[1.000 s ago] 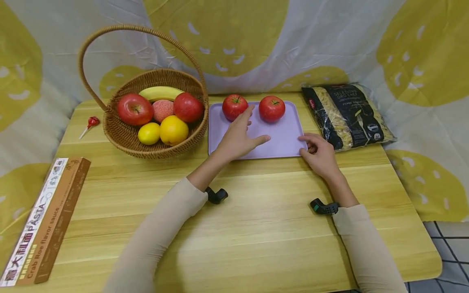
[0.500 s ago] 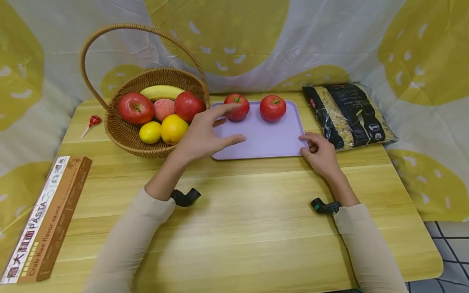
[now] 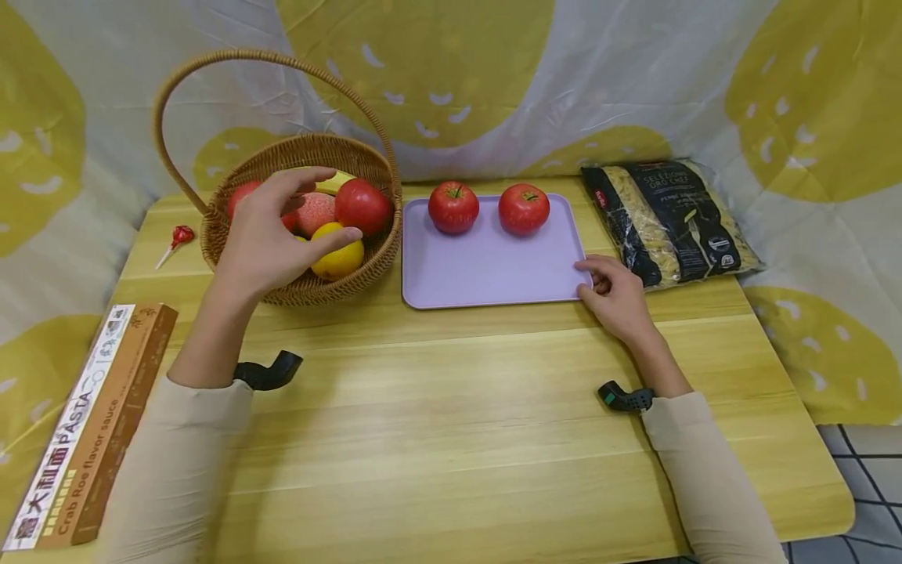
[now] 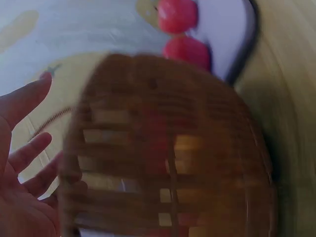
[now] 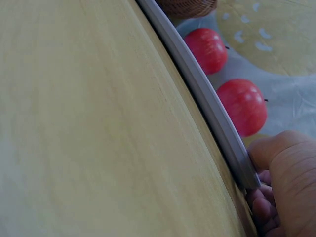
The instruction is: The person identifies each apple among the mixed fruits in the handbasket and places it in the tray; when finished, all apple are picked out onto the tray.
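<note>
My left hand (image 3: pixel 261 235) hovers over the left part of the wicker basket (image 3: pixel 377 270), thumb and fingers spread wide with nothing between them. Under and beside it lie a red apple (image 3: pixel 363 206), a pinkish round fruit (image 3: pixel 315 210), an orange (image 3: pixel 341 262) and a banana (image 3: pixel 337 182); the hand partly hides other fruit. In the left wrist view, the basket is blurred beside the hand. My right hand (image 3: pixel 620 301) pinches the right front corner of the lilac tray (image 3: pixel 486 274), thumb above and fingers below its rim. Two red apples (image 3: pixel 453 207) stand along the tray's back.
A bag of penne (image 3: pixel 676 223) lies right of the tray, close behind the right hand. The basket's tall handle (image 3: pixel 268 55) arches over the left side. A red lollipop (image 3: pixel 182 233) and a long pasta box (image 3: pixel 106 415) lie at the table's left.
My left hand has moved left, from over the tray and its left apple to over the basket, with its fingers still spread. The right hand stays at the tray's corner.
</note>
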A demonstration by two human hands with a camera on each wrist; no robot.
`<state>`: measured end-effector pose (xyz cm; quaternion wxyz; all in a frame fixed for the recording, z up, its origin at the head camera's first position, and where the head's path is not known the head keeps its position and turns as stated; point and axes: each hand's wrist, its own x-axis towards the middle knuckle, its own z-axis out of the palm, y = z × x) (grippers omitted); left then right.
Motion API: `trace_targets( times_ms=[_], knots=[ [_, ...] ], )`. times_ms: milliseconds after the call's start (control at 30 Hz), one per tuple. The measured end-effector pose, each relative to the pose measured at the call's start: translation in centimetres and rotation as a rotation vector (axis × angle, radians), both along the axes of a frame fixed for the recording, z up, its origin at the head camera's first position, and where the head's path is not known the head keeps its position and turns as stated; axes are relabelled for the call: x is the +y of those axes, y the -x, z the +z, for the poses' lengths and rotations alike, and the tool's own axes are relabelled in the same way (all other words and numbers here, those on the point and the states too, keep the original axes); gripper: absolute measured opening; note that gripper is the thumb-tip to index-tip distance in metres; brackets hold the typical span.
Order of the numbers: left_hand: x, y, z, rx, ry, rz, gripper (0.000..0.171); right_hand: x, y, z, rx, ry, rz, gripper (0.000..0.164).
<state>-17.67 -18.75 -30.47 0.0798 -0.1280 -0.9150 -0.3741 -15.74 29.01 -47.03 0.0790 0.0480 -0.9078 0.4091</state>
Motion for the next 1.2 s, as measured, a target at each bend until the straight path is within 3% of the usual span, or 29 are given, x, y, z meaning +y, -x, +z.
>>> trace_targets(
  times_ms=[100,233,567,1200],
  knots=[
    [-1.8,0.7,-0.1,0.011,0.062,0.034,0.080,0.2,0.0,0.1,-0.010,-0.004,-0.010,0.035],
    [-3.9,1.7,0.1,-0.037,0.130,0.069,0.086,0.2,-0.1,0.2,-0.016,-0.008,-0.014,0.036],
    [-7.8,3.1,-0.2,-0.114,0.248,0.097,0.095,0.0,0.0,0.2,0.006,-0.001,0.002,0.035],
    [-8.5,4.0,-1.3,-0.166,0.307,0.092,0.101,0.1,0.2,0.0,0.002,-0.005,0.006,0.035]
  ],
)
